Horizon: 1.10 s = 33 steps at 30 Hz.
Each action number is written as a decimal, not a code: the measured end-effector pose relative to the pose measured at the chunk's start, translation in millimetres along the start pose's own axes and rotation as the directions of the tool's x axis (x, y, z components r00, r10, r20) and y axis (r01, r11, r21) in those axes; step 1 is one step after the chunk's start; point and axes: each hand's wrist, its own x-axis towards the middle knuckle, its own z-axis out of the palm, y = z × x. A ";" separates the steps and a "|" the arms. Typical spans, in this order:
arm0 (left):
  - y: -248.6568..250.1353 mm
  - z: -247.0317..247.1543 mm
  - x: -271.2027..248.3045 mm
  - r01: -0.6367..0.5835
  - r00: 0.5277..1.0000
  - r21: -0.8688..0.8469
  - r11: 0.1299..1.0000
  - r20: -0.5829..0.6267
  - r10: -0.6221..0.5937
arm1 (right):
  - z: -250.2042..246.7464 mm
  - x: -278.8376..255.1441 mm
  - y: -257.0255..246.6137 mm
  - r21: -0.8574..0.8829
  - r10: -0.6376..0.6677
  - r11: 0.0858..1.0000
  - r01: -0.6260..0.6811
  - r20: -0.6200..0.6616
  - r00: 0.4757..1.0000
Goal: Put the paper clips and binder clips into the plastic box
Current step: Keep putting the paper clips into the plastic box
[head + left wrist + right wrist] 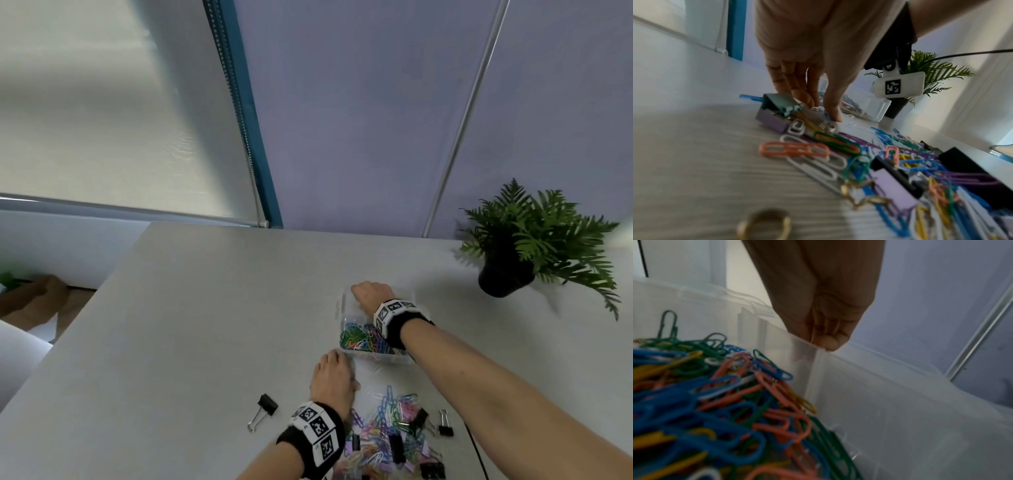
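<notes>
On the grey table point(205, 308), the clear plastic box point(343, 308) sits near the far right, with the loose pile just in front of it toward the person. Box holds a heap of coloured paper clips point(719, 394) banked against 1 side; the rest of the floor reads bare in the right wrist view. No binder clip visible inside the box in any view. Right hand point(371, 294) is at the far rim of the box, fingers bunched together with tips down on a corner of the wall point(830, 344); cannot tell whether they pinch the rim or only rest there, and nothing else shows in them. Left hand point(334, 380) is down at the far edge of the pile point(387, 435), thumb and fingertips point(835, 112) closing on a small cluster of clips lying there; what exactly is caught is blurred. Still on the table: a large tangle of paper clips mixed with several black and lilac binder clips point(397, 445), plus 1 black binder clip point(263, 409) lying apart to the left of the left wrist and another point(444, 425) at the right edge of the pile. Judgement: task partly done, roughly half the paper clips moved, binder clips apparently all still to go.
</notes>
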 end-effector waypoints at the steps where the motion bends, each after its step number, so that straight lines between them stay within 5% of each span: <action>1: -1.1 -0.4 -0.3 -0.014 1.000 -0.005 1.000 0.003 0.014 | 0.3 -0.2 -0.2 0.002 0.010 1.000 -0.010 0.004 1.000; 12: 5.1 -11.6 -6.5 -0.155 0.984 0.094 0.983 0.104 0.145 | 6.7 -8.7 11.1 0.005 -0.055 0.998 0.055 0.031 0.998; 20: 10.6 -56.2 26.4 -0.185 0.983 -0.338 0.923 -0.066 0.173 | -10.3 -38.0 42.7 0.450 0.048 0.893 -0.013 -0.067 0.997; 25: 5.8 -57.5 59.1 -0.113 0.992 -0.396 0.911 0.008 0.127 | -6.0 -70.2 38.8 0.589 0.032 0.807 0.035 -0.104 0.994; 29: 2.8 -46.9 62.4 -0.101 0.991 -0.395 0.913 0.037 0.126 | 5.8 -84.2 29.4 0.560 0.019 0.828 0.028 -0.078 0.997; 33: -4.6 -56.3 62.0 -0.192 0.975 -0.339 0.921 -0.171 0.140 | 5.8 -97.1 22.6 0.477 0.061 0.879 -0.001 -0.111 0.992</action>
